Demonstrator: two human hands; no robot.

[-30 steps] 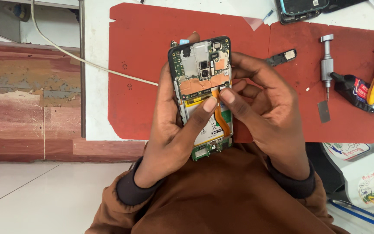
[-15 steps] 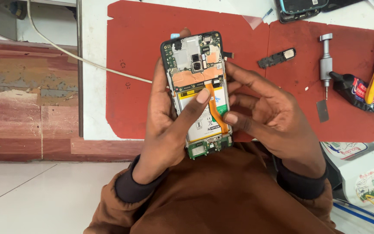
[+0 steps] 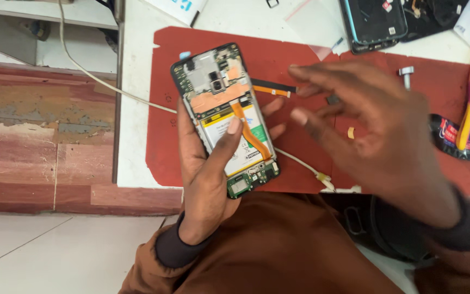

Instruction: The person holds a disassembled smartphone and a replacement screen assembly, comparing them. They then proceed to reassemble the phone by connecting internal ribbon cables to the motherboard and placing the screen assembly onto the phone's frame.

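1. Orange flex cable [image 3: 250,132] runs down the opened phone [image 3: 225,117], which your left hand [image 3: 209,179] grips above the red mat [image 3: 300,109], thumb pressing the battery.
2. Your right hand [image 3: 376,136] is off it, fingers spread, holding nothing.
3. Looks like mid-teardown; next you'd want a careful pinch on that flex.

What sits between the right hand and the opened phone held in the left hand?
Nothing visible. The right hand, blurred, hovers open beside the opened phone, with only the red mat showing in the gap. The left hand grips the phone from below.
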